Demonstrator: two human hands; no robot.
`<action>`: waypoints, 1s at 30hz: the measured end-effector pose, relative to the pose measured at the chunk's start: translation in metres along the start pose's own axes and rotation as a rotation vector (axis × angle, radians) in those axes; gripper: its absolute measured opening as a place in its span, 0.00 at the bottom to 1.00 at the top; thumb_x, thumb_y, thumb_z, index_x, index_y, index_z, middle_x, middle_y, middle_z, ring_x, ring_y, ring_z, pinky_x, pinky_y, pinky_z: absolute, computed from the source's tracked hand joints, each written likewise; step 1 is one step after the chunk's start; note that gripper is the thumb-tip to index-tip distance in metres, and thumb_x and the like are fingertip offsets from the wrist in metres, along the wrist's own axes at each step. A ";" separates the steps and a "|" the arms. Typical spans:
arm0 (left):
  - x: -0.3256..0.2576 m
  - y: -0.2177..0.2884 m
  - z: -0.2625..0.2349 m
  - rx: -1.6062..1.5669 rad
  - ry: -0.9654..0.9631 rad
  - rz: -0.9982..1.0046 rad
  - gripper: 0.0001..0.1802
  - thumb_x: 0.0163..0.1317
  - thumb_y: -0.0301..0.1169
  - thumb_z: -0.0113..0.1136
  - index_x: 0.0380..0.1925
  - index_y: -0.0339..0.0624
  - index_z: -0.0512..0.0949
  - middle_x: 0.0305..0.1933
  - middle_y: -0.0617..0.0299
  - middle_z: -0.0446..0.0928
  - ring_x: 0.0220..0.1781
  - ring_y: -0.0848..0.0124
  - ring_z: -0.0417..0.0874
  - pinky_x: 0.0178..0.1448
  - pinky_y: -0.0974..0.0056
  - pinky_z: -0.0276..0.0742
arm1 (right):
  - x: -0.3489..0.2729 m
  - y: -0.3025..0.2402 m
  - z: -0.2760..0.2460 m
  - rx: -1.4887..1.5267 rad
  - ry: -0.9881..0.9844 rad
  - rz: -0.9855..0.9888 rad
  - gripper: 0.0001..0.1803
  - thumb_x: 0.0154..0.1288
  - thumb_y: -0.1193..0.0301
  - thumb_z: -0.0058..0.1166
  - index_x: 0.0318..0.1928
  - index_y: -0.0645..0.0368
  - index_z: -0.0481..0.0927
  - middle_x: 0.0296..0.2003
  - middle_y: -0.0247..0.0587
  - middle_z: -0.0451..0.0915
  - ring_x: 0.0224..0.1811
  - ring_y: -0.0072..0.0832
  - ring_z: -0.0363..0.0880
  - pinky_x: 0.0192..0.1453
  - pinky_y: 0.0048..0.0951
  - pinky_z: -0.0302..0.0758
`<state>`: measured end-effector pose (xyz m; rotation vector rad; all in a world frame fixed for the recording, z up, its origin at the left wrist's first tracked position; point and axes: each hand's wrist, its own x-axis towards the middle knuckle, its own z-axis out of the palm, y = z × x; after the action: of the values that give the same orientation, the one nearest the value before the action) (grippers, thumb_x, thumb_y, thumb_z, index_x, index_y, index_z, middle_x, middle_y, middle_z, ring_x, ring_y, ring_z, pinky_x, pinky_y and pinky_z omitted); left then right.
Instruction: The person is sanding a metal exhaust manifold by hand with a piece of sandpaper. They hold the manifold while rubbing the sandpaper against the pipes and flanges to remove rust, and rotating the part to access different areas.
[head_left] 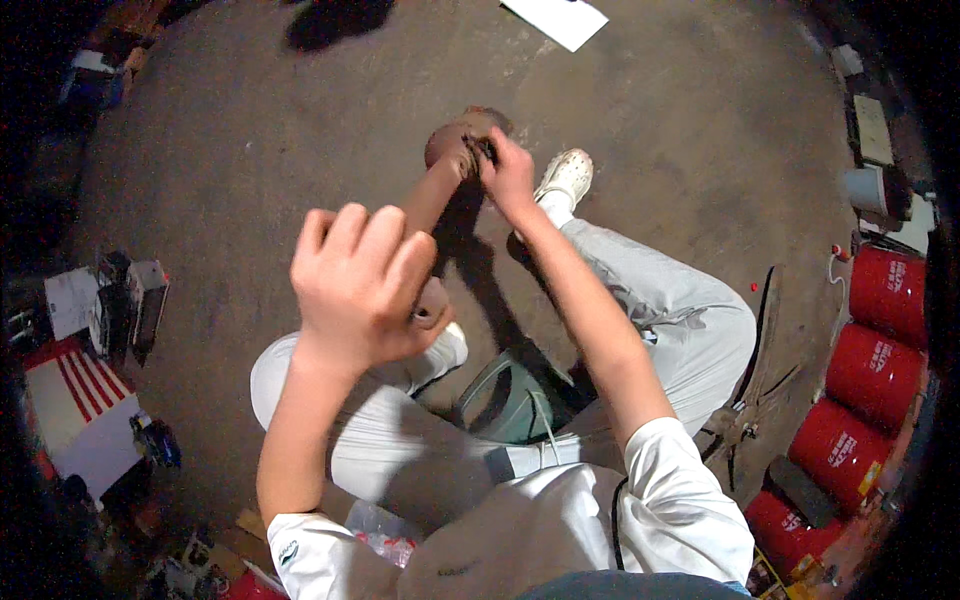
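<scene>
A long brown metal shaft (432, 202), rusty-looking, reaches away from me above the floor and widens into a rounded head (448, 146) at its far end. My left hand (358, 285) is closed around its near end, the knuckles facing up. At the far end my right hand (510, 172) has its fingers bent against a dark, rough gap beside the rounded head. Whatever those fingertips pinch is small, dark and hidden by the hand. Both arms stretch out over my legs, and the shaft lies between my feet.
Beneath me is a green stool (520, 400). Red drums (875, 365) line the right side, near thin dark rods (765, 345). Boxes (75, 300) and a red-striped carton (85, 395) stand at left. A white sheet (560, 22) lies on the far floor.
</scene>
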<state>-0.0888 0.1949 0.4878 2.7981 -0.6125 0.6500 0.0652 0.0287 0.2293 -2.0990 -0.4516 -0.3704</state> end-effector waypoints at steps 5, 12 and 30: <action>-0.005 0.000 0.000 0.029 0.064 -0.067 0.21 0.39 0.44 0.68 0.30 0.44 0.75 0.33 0.58 0.69 0.33 0.59 0.72 0.37 0.54 0.67 | 0.068 0.008 0.005 -0.113 -0.035 0.013 0.09 0.68 0.68 0.62 0.45 0.57 0.80 0.34 0.53 0.84 0.40 0.55 0.84 0.43 0.51 0.79; -0.005 -0.003 -0.004 0.049 0.044 -0.142 0.22 0.45 0.49 0.66 0.31 0.43 0.75 0.33 0.57 0.69 0.32 0.59 0.72 0.36 0.54 0.66 | 0.002 -0.008 -0.011 0.024 -0.073 0.006 0.08 0.67 0.69 0.62 0.44 0.57 0.81 0.36 0.53 0.85 0.39 0.53 0.84 0.41 0.49 0.79; -0.003 0.006 0.007 0.073 0.113 -0.147 0.17 0.39 0.42 0.65 0.25 0.45 0.75 0.28 0.59 0.67 0.28 0.60 0.70 0.33 0.55 0.64 | -0.018 -0.011 -0.002 0.072 0.018 0.017 0.09 0.67 0.72 0.64 0.45 0.57 0.83 0.37 0.51 0.86 0.40 0.51 0.85 0.43 0.43 0.80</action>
<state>-0.0909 0.1889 0.4813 2.8152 -0.3650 0.8077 0.0437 0.0294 0.2312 -2.0266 -0.4304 -0.3578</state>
